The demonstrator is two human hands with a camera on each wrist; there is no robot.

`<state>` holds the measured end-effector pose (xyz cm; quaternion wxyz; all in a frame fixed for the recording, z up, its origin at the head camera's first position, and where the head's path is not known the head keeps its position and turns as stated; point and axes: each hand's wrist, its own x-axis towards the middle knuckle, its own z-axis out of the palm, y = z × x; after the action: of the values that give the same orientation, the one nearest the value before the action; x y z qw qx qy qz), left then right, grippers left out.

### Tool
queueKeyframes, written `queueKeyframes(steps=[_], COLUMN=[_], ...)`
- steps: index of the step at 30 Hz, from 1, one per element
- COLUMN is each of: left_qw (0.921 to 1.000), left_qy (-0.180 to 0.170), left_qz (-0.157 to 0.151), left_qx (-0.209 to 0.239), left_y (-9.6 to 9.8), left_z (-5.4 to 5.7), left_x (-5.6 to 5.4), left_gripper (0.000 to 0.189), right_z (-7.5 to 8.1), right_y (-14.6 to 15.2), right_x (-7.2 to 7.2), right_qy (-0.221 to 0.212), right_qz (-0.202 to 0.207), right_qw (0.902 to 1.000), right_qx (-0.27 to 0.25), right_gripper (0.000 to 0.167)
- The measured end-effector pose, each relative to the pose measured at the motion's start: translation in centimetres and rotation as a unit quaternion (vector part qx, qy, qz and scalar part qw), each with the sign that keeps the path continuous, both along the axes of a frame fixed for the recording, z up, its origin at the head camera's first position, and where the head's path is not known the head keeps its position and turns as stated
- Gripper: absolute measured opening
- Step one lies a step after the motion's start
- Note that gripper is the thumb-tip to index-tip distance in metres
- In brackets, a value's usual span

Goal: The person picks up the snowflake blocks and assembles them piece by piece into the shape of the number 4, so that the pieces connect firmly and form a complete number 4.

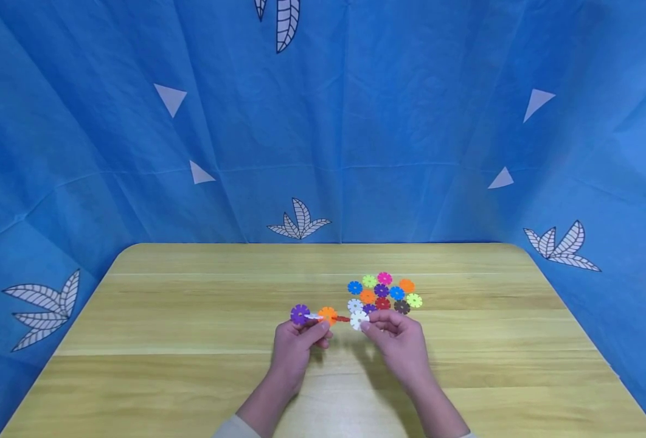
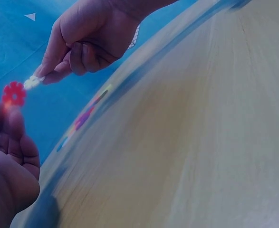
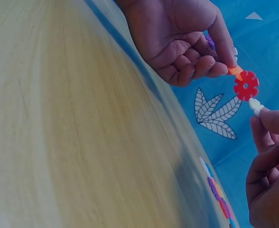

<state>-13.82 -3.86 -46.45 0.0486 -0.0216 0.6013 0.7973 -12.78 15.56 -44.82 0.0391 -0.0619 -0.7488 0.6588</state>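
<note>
A chain of notched plastic snowflake discs is held up above the table between both hands. It runs from a purple disc [image 1: 299, 314] through an edge-on white disc [image 1: 313, 317] and an orange disc [image 1: 327, 314] to a red disc [image 3: 246, 86], then a white disc [image 1: 358, 319] at the right end. My left hand [image 1: 294, 351] pinches the orange disc between thumb and fingers. With thumb and forefinger, my right hand [image 1: 402, 348] pinches the end white disc, which meets the red disc's edge. How deep their notches sit in each other cannot be made out.
Several loose discs in mixed colours, among them a pink disc [image 1: 384, 278] and a brown disc [image 1: 402, 307], lie flat just beyond the right hand. The wooden table [image 1: 191, 365] ends at a blue curtain [image 1: 399, 121] behind.
</note>
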Motion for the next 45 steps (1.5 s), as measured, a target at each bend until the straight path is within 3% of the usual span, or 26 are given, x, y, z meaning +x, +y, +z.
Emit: queueKeyframes(steps=[4, 30, 45], left_qw=[1.0000, 0.9977, 0.9979], left_qy=[0.003, 0.036, 0.026], left_qz=[-0.003, -0.041, -0.046], left_qx=[0.002, -0.039, -0.038], left_y=[-0.03, -0.34, -0.24], left_z=[-0.15, -0.09, -0.01], left_x=[-0.02, 0.29, 0.22], left_gripper=[0.003, 0.010, 0.011], right_z=[-0.09, 0.14, -0.06], right_y=[-0.07, -0.29, -0.65], right_x=[0.00, 0.33, 0.24], right_qy=[0.001, 0.010, -0.002], right_qz=[0.006, 0.030, 0.027], right_qw=[1.0000, 0.9995, 0.9994], right_qx=[-0.001, 0.003, -0.021], right_gripper=[0.012, 0.008, 0.008])
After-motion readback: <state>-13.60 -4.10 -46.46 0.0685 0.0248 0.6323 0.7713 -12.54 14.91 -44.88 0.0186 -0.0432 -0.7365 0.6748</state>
